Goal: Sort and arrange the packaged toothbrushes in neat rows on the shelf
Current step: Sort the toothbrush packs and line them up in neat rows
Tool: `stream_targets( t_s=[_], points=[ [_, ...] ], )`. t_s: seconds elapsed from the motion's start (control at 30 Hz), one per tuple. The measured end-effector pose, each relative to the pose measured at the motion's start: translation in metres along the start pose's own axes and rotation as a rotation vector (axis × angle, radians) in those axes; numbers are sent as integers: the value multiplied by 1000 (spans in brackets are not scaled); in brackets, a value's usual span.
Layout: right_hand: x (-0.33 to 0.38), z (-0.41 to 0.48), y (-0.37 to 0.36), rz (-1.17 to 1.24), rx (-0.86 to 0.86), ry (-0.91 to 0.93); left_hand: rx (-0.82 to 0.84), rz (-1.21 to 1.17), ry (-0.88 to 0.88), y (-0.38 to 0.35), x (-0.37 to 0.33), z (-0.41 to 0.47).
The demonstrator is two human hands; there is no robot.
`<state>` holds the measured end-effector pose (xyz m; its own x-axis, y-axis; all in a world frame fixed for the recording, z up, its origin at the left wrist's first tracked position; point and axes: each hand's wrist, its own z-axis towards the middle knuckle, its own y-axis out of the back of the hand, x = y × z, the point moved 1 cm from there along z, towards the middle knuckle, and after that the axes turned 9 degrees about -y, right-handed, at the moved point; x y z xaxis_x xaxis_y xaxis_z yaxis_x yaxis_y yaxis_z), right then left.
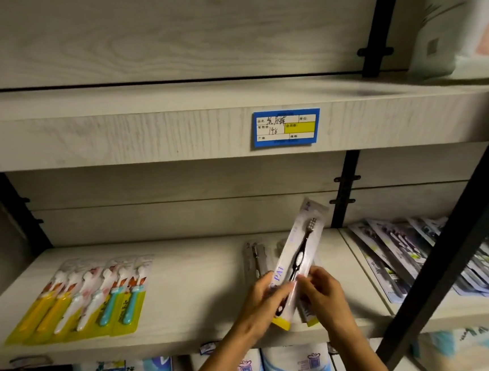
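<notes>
toothbrush pack (298, 257) "PAI", price tag (286, 127) "148"

Shelf (189, 308): a pale wood-grain board lay under the left hand (265, 299) and right hand (325, 295).
Upper shelf (115, 137): a matching board ran above both hands, a blue price label (287, 127) on its front edge.
Back panel (166, 218): whitish planks stood behind the hands.
Frame: a black upright (345, 188) stood behind the right hand, and a black slanted bar (450, 256) crossed to its right.
Light: dim.
</notes>
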<state>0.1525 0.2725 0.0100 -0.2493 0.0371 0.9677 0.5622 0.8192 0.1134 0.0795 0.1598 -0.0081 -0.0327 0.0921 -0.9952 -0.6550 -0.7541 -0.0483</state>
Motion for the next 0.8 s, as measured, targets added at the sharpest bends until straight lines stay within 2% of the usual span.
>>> stream_targets(
  t_s=[0.07,0.13,0.17,0.23,0.33,0.4,0.5,0.67,0.8],
  points=[
    [1,1,6,0,-20,-11,-173,12,47,1,2,8],
    [3,1,14,19,-33,-17,-393,233,82,14,13,19],
    [4,1,18,19,-45,-18,-442,378,127,23,20,26],
    [5,-1,23,-16,-67,-13,-385,610,253,30,38,39],
    [7,-6,24,-68,-69,-8,-314,762,359,27,61,53],
    [7,-9,26,-96,-60,9,-341,715,387,24,67,56],
    [10,-13,29,-106,-28,14,-338,505,434,23,70,61],
    [9,-15,33,-119,8,26,-408,363,212,29,76,53],
    [4,-11,29,-125,39,-16,-442,251,15,49,40,21]
  ],
)
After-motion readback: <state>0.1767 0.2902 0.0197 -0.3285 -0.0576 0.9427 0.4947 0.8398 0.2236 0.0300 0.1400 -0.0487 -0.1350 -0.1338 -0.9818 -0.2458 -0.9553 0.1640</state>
